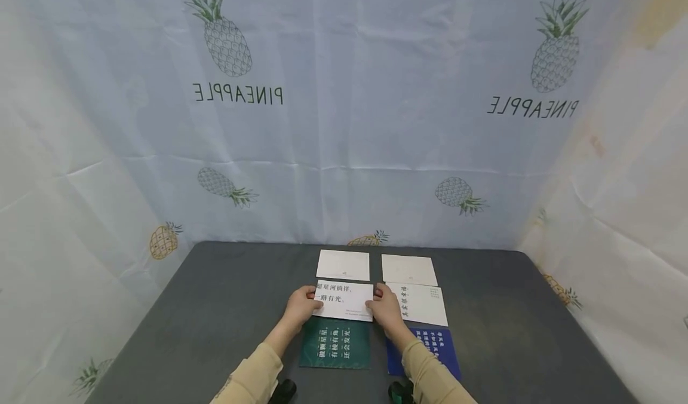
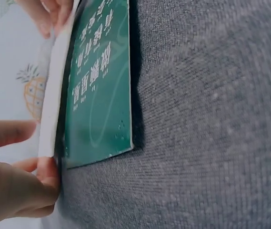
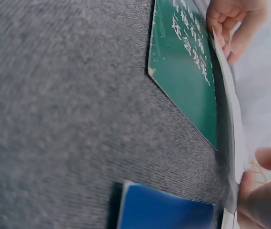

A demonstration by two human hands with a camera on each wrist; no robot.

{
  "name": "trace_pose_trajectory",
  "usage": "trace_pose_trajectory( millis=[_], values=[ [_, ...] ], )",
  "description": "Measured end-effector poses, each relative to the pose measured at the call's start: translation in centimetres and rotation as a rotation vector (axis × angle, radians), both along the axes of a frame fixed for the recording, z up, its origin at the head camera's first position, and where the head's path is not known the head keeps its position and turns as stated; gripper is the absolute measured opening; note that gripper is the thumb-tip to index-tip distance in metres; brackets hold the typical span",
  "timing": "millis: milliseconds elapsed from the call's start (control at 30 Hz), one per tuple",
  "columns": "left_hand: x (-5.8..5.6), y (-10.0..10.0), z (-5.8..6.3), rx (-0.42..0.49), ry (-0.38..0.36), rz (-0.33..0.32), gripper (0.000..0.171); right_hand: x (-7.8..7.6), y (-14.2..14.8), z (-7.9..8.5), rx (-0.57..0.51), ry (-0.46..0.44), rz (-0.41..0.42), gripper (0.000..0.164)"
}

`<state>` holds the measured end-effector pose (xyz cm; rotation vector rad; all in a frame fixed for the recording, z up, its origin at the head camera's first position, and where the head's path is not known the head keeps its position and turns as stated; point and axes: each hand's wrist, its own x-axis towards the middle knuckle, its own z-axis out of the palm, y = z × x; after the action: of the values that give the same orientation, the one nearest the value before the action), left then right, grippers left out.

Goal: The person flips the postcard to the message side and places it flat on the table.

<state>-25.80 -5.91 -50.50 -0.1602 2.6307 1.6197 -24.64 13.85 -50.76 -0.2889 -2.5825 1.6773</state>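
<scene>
In the head view a white postcard [image 1: 346,311] with dark printed lettering spans the space between both hands. My left hand [image 1: 302,303] holds its left end, thumb over the printed face and fingers at the edge. At the right end my right hand [image 1: 386,308] grips it the same way. Just nearer than the postcard lies a green card [image 1: 335,345] with white lettering, its far edge right at the postcard's near edge. In the left wrist view the postcard [image 2: 54,90] appears nearly edge-on beside the green card [image 2: 102,114].
Two blank-looking white cards [image 1: 343,265] lie at the back of the dark grey table [image 1: 215,332]. Right of my right hand are a white lettered card [image 1: 427,305] and a blue card [image 1: 443,350], partly behind the forearm. A pineapple-print curtain [image 1: 344,123] surrounds the table.
</scene>
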Motion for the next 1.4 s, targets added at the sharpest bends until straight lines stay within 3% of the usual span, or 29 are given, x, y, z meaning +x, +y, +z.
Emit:
trace_pose_trajectory(
  millis=[200,533,800,933,1100,1400],
  values=[
    [-0.2,-0.2,-0.1,0.090,0.033,0.073,0.045,-0.3,-0.1,0.1,-0.004,0.063,-0.049,0.043],
    [-0.9,-0.8,1.0,0.124,0.124,0.125,0.038,-0.6,-0.1,1.4,0.004,0.106,-0.055,0.040],
    [-0.9,-1.5,2.0,0.160,0.153,0.172,0.033,-0.6,0.0,2.3,-0.234,0.130,-0.049,0.031],
    [-0.6,-1.5,2.1,0.211,0.170,0.187,0.037,-0.6,-0.2,2.3,-0.294,0.191,-0.075,0.035],
    [-0.7,-1.4,1.9,0.229,0.178,0.199,0.045,-0.3,0.0,2.1,-0.307,0.204,-0.110,0.045],
    [-1.0,-1.4,1.0,0.192,0.182,0.158,0.029,-0.3,0.2,1.7,-0.287,0.175,-0.105,0.028]
  ],
)
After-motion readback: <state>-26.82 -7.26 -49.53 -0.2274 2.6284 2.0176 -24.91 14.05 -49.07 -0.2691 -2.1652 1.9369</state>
